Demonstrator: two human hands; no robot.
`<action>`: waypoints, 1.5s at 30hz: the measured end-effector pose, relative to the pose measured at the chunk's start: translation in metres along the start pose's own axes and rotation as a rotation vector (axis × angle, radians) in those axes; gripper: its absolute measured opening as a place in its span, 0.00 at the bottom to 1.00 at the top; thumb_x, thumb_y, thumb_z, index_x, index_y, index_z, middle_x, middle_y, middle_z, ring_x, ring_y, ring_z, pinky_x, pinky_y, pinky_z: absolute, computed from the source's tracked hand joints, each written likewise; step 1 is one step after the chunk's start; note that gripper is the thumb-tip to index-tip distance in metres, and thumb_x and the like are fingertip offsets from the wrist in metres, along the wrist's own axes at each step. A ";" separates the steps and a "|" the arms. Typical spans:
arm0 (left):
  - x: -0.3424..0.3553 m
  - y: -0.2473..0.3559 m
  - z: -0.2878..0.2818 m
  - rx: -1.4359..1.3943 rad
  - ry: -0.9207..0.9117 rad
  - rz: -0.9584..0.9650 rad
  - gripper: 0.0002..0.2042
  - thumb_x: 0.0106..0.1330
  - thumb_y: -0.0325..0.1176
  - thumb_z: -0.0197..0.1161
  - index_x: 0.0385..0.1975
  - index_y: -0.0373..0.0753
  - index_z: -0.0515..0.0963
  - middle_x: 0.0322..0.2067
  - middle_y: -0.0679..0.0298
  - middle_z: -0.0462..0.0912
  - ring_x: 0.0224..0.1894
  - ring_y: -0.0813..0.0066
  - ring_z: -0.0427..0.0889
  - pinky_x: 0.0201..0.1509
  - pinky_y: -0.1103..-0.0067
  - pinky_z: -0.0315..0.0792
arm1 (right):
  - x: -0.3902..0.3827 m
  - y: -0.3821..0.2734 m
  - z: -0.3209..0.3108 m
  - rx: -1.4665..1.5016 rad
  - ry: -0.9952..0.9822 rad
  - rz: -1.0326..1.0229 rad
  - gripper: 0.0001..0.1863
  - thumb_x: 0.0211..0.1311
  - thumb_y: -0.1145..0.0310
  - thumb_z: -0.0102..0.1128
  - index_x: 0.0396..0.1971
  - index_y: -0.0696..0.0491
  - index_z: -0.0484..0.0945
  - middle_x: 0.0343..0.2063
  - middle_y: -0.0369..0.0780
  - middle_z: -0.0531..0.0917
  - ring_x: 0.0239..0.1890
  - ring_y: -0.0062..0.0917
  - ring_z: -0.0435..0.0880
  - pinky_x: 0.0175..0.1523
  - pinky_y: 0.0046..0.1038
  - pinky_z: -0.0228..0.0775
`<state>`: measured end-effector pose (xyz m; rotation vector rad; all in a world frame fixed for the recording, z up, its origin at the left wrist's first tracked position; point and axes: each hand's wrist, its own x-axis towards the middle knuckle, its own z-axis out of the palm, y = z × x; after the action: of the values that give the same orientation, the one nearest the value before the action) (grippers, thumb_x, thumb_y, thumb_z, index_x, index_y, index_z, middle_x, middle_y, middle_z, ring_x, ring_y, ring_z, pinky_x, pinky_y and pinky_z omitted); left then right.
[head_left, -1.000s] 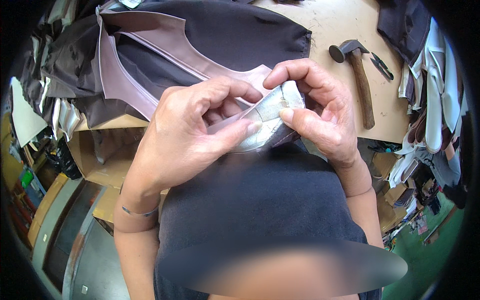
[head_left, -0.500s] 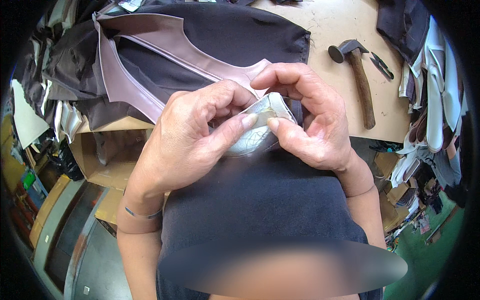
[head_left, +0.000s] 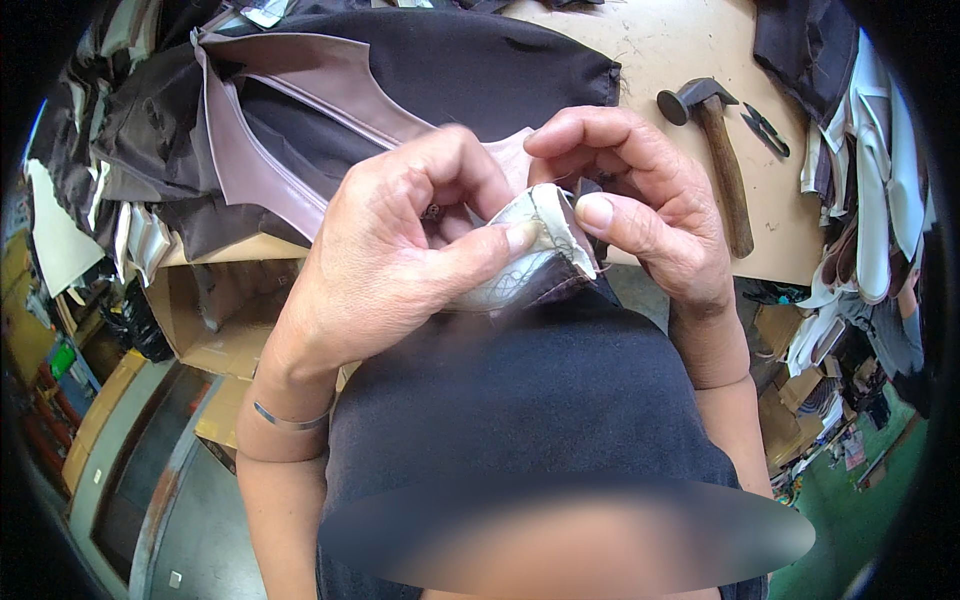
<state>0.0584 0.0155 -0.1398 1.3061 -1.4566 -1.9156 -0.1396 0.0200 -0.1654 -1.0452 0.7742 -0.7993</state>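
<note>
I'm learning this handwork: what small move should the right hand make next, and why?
Probably close the right hand's thumb and forefinger on the loose end of the pale-lined piece: the left hand already pinches the piece, its end juts toward the right, and the right thumb and forefinger stand apart.

The left fisheye of a side-by-side pair, worn on a worker's head, looks down past a dark top [head_left: 520,400] toward a hammer [head_left: 724,175] on the table [head_left: 640,45]. The left hand [head_left: 380,245] and right hand [head_left: 660,220] appear nearer the lens than the hammer, while the wide view reaches green floor [head_left: 860,515] below and right of it.
</note>
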 end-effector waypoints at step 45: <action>-0.025 -0.004 0.015 0.006 0.188 0.078 0.05 0.47 0.23 0.63 0.21 0.35 0.73 0.22 0.65 0.78 0.27 0.82 0.76 0.33 0.86 0.69 | -0.001 0.006 0.011 -0.269 -0.090 -0.206 0.20 0.43 0.69 0.58 0.40 0.59 0.72 0.34 0.38 0.76 0.33 0.22 0.74 0.41 0.22 0.67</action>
<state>0.0583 0.0441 -0.1324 1.3708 -1.3988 -1.6906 -0.1295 0.0275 -0.1669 -1.4107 0.7168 -0.8308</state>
